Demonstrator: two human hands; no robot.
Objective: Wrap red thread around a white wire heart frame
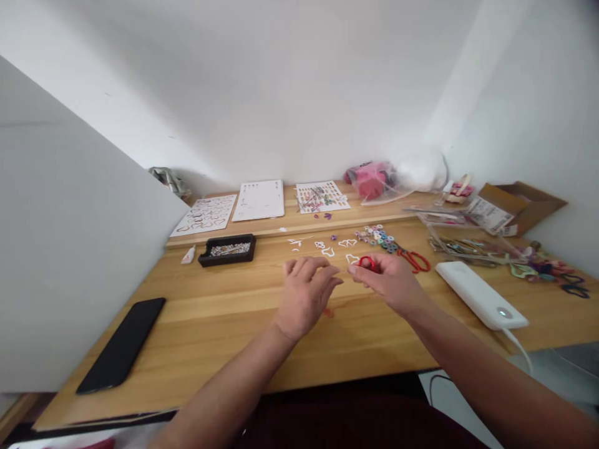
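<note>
Over the middle of the desk, my right hand [390, 280] is closed, pinching a thin red loop [367, 262] between thumb and fingers. Close by on its left is my left hand [304, 293], fingers bent and tips drawn together; whatever may be between them is too small to make out. A narrow gap separates the fingertips of the two hands. Just beyond them lie white cutout shapes [328, 252]. Red-handled scissors [420, 260] rest beside my right hand, next to several small coloured spools [384, 238]. An orange patch [329, 312] shows blurred below my left hand.
A black tray [227, 249] of small beads and a small white glue bottle [188, 255] are at left, behind a black phone [122, 345]. To the right are a white power bank [480, 294], a clear box [468, 243] and a cardboard box [519, 202]. Patterned sheets [258, 199] line the raised shelf.
</note>
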